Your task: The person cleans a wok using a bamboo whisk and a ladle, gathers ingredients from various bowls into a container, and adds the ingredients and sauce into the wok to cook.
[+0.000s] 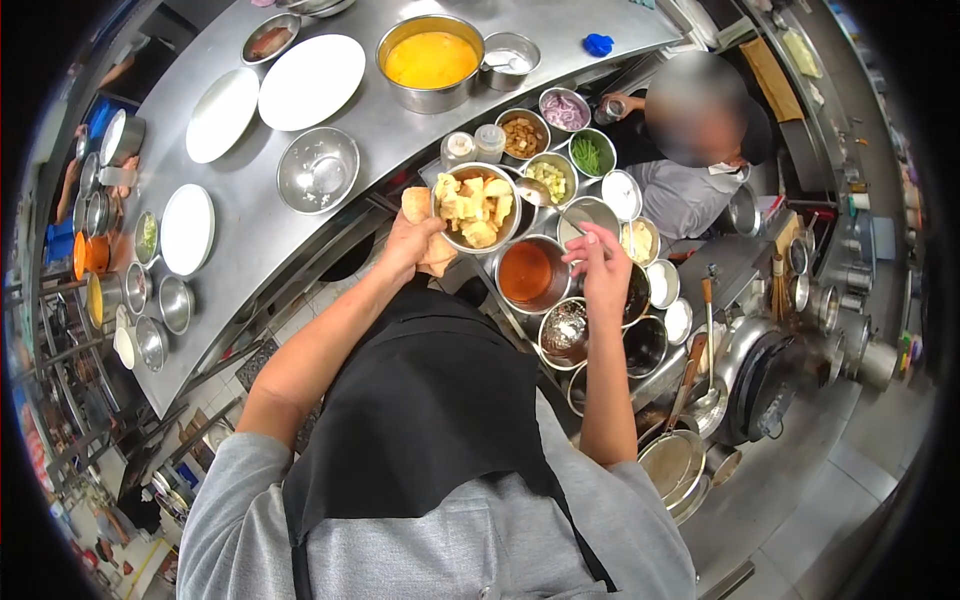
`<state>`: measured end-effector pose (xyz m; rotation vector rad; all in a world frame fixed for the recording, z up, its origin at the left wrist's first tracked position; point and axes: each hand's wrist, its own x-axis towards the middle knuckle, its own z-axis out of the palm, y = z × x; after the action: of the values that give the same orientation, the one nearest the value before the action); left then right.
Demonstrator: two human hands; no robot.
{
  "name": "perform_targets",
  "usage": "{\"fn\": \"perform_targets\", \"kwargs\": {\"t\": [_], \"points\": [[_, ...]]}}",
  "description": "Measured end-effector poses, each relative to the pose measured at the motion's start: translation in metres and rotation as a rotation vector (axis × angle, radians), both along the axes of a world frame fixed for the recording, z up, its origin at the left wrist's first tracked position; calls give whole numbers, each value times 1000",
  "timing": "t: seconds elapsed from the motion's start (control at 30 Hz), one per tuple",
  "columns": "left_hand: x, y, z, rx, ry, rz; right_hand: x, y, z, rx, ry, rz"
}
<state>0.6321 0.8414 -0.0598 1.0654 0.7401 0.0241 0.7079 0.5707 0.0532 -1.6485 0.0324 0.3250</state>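
Note:
My left hand (412, 243) grips a steel bowl (513, 222) by its near side, with a tan cloth (440, 262) folded between the fingers and the metal. Chunky yellow pieces (478, 205), perhaps fried food, fill this bowl. My right hand (603, 270) has its fingers pinched round the thin handle of a metal spoon (535, 192). The spoon's head lies just right of the bowl, over a container of chopped pale green vegetable (552, 172). Below the bowl stands a pot of reddish-brown sauce (530, 275).
Containers of sliced red onion (565, 108), chopped greens (592, 153) and white powder (621, 195) crowd the rack. A pot of orange-yellow liquid (430, 60) and white oval plates (312, 82) stand on the steel counter (240, 270). A co-worker (690, 185) is at the right.

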Motion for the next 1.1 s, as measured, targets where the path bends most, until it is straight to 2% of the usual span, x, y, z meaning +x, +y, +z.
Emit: {"fn": "perform_targets", "kwargs": {"t": [0.07,0.13,0.27,0.37,0.47,0.5,0.53,0.57,0.63,0.77,0.9,1.1], "points": [[0,0,3,-100,15,4,0,5,5,-73,-68,12],[-2,3,9,-113,-1,-4,7,9,15,14,-20,-19],[-16,16,8,-120,-28,-35,49,19,-16,3,-25,-19],[-26,24,20,-109,-73,-64,95,43,-63,-146,-57,-16],[-36,32,27,-109,-70,-61,130,74,-114,-356,-272,-17],[-39,34,29,-103,-68,-53,144,81,-143,-529,-390,-1],[-41,36,31,-92,-84,-42,149,90,-148,-704,-505,15],[-44,38,33,-101,-78,-28,151,99,-153,-428,-161,-44],[-49,42,36,-97,-99,-5,162,104,-158,-154,34,-174],[-57,51,31,-120,-66,22,157,94,-151,90,230,-182],[-60,57,23,-137,-52,24,153,92,-169,252,285,-287],[-51,64,22,-153,8,-26,134,65,-158,368,362,-375]]}}
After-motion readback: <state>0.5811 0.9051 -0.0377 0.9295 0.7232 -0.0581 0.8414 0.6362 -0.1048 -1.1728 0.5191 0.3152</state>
